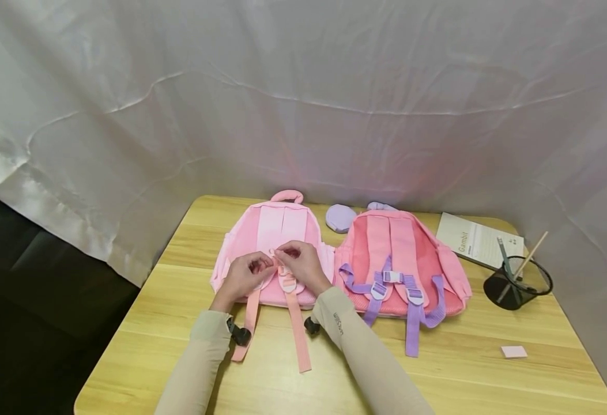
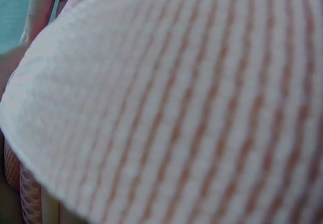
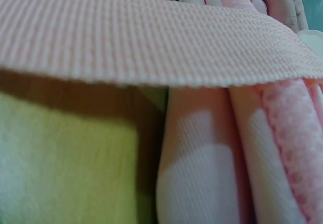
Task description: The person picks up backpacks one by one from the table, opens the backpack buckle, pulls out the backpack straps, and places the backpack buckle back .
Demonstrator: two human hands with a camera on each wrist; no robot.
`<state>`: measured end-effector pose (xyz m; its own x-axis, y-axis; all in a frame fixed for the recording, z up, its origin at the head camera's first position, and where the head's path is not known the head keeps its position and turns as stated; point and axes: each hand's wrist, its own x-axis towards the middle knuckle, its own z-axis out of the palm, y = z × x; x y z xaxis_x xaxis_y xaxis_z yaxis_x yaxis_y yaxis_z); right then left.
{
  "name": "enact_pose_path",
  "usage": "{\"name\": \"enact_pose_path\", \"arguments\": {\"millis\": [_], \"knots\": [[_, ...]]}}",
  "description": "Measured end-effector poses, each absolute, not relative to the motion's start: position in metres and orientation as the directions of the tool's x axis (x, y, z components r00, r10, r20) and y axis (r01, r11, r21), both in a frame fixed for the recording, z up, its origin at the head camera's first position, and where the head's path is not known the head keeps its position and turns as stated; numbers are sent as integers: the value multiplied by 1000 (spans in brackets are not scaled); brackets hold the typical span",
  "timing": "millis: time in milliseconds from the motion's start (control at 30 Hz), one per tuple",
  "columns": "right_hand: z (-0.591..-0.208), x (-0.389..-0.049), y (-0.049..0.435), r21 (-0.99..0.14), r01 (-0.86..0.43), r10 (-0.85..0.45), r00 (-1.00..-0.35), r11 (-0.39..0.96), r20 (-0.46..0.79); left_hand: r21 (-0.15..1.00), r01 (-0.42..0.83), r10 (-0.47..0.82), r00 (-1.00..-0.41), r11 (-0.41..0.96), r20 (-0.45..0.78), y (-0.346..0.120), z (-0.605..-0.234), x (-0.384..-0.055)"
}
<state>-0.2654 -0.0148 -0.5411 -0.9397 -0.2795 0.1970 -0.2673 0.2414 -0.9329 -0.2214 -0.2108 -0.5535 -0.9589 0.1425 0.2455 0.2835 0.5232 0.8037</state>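
Note:
A light pink backpack [image 1: 246,230] lies with its shoulder straps up. Over its lower middle my two hands meet. My left hand [image 1: 243,279] pinches the peach chest strap from the left, thumb and forefinger together. From the right, my right hand [image 1: 305,265] pinches the same strap area with bent fingers; a small pale piece shows between the fingertips, its shape too small to tell. Peach webbing tails [image 1: 298,334] hang from white adjusters [image 1: 287,283] toward me. Blurred peach webbing [image 2: 202,103] fills the left wrist view, and a webbing strap [image 3: 151,42] crosses the right wrist view.
Touching it on the right is a coral pink backpack [image 1: 355,236] with purple straps and a fastened white buckle [image 1: 394,277]. A round lilac pouch [image 1: 340,218] sits behind. Farther right are a notebook [image 1: 474,239], a black mesh pen holder [image 1: 505,294] and a pale eraser-like block [image 1: 513,352].

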Motion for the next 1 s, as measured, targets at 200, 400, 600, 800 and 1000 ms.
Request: {"name": "enact_pose_path", "arguments": {"millis": [200, 400, 600, 800, 1000], "knots": [[-540, -264, -14, -933, -266, -284, -939, 243, 193, 835, 282, 152, -959, 473, 237, -211, -554, -221], [-541, -263, -13, -938, -270, -285, -936, 216, 204, 833, 267, 164, -963, 484, 213, -211, -553, -219], [-542, -263, -12, -941, -276, -278, -936, 195, 217, 833, 289, 194, -956, 472, 222, -211, -555, -219], [-542, -263, -12, -942, -276, -270, -937, 192, 220, 832, 297, 198, -953, 469, 229, -211, -555, -218], [-543, -264, -12, -949, -264, -263, -941, 173, 213, 820, 300, 204, -952, 488, 227, -211, -553, -218]]}}
